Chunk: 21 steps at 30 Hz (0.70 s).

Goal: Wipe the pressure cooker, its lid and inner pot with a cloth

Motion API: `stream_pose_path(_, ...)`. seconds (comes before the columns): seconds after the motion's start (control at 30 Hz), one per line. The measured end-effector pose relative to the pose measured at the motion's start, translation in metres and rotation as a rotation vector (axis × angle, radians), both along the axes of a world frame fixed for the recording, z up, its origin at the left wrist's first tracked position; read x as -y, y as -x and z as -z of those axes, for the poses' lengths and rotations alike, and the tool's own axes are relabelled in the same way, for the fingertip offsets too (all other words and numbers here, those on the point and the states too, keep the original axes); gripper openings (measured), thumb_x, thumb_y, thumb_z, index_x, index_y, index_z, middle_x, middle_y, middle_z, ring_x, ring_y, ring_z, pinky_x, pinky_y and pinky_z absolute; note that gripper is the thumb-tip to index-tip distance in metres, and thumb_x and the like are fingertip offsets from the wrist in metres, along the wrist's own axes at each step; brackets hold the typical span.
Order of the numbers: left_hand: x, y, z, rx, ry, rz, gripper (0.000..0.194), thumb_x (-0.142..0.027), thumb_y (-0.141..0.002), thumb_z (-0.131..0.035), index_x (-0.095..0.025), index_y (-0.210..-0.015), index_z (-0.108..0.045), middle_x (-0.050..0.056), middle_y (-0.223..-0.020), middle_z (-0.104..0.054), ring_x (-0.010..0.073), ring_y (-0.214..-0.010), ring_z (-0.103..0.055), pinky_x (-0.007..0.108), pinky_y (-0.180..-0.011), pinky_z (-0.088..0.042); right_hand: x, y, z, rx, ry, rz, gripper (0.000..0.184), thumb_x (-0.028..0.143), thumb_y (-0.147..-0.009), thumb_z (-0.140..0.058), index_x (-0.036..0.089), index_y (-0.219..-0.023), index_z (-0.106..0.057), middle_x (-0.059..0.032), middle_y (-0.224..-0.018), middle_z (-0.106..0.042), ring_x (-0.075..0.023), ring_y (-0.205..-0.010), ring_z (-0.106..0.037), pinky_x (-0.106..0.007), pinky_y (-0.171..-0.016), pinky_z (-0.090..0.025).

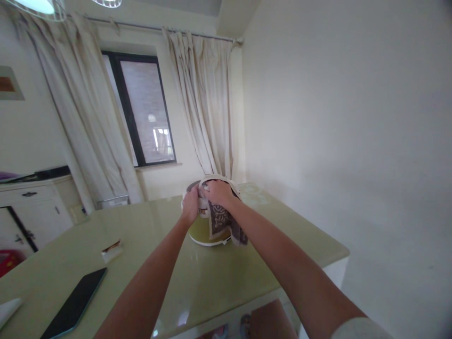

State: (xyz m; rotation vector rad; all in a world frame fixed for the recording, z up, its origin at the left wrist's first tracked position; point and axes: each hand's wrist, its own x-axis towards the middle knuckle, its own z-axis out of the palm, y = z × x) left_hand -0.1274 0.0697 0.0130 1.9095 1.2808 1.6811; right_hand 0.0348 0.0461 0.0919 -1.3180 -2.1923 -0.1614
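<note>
At the far part of the table stands a white object [205,243] with a rounded top and a round, white-rimmed lower part; its kind I cannot make out. My left hand [191,205] is closed on its left side. My right hand [219,192] lies over its upper right, fingers bent around a grey-brown cloth [219,217] with a pale scroll pattern and light border. The cloth hangs down in front of the object and covers part of it. Both hands hide much of the top.
The glossy green table [148,235] bears a black tablet [76,301] and a small white packet [112,250] on the left. A plain wall [346,132] borders the table's right side. Curtains [208,103] hang behind, and a white cabinet [42,207] stands far left.
</note>
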Motion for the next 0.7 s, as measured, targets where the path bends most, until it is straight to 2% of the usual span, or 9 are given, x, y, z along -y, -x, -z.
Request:
stream_pose_path(0.1,0.008,-0.001,-0.003,-0.084,-0.025,-0.045,0.071,-0.063,-0.104,-0.020,-0.024,-0.130,-0.073,0.010,-0.128,-0.075,0.0291,-0.127,-0.064,0.049,-0.118,-0.040,-0.018,-0.022,0.003,-0.167,0.042,0.181,0.051,0.055,-0.104,-0.041,0.021,-0.118,-0.077,-0.0157,-0.118,-0.078,-0.0292,-0.111,-0.073,-0.038,-0.097,-0.054)
stream_pose_path(0.2,0.016,-0.004,-0.002,-0.302,-0.112,-0.093,0.065,-0.055,-0.107,-0.022,-0.023,-0.124,-0.076,0.010,-0.136,-0.072,0.0282,-0.133,-0.060,0.049,-0.119,-0.037,-0.025,-0.048,0.021,-0.342,0.112,0.305,0.055,0.058,-0.104,-0.041,0.018,-0.117,-0.077,-0.0177,-0.117,-0.078,-0.0304,-0.112,-0.073,-0.040,-0.099,-0.053)
stream_pose_path(0.33,0.023,-0.009,0.002,-0.468,-0.215,-0.210,0.050,-0.047,-0.106,-0.035,-0.024,-0.128,-0.073,0.010,-0.140,-0.069,0.0288,-0.133,-0.057,0.048,-0.117,-0.037,-0.013,-0.067,0.063,-0.551,0.112,0.255,0.061,0.061,-0.106,-0.035,0.017,-0.121,-0.075,-0.0167,-0.127,-0.075,-0.0273,-0.129,-0.066,-0.038,-0.112,-0.046)
stream_pose_path(0.47,0.023,-0.012,0.005,-0.511,-0.215,-0.285,0.042,-0.045,-0.104,-0.044,-0.026,-0.129,-0.071,0.010,-0.138,-0.068,0.0307,-0.128,-0.058,0.049,-0.113,-0.039,0.007,-0.058,0.103,-0.746,0.022,0.222,0.058,0.054,-0.107,-0.033,0.017,-0.134,-0.069,-0.0138,-0.144,-0.066,-0.0239,-0.143,-0.055,-0.039,-0.122,-0.037)
stream_pose_path(0.6,0.023,-0.011,0.005,-0.522,-0.220,-0.289,0.041,-0.042,-0.105,-0.041,-0.026,-0.130,-0.070,0.009,-0.138,-0.067,0.0297,-0.128,-0.057,0.048,-0.114,-0.038,0.026,-0.036,0.141,-0.808,-0.009,0.255,0.058,0.052,-0.105,-0.033,0.017,-0.133,-0.070,-0.0148,-0.141,-0.068,-0.0262,-0.145,-0.053,-0.043,-0.124,-0.036)
stream_pose_path(0.7,0.024,-0.010,0.006,-0.520,-0.225,-0.289,0.041,-0.040,-0.105,-0.039,-0.026,-0.130,-0.069,0.009,-0.138,-0.067,0.0289,-0.128,-0.057,0.047,-0.114,-0.038,0.040,-0.018,0.179,-0.783,0.035,0.274,0.057,0.050,-0.104,-0.033,0.016,-0.132,-0.070,-0.0175,-0.138,-0.069,-0.0285,-0.143,-0.054,-0.045,-0.123,-0.038)
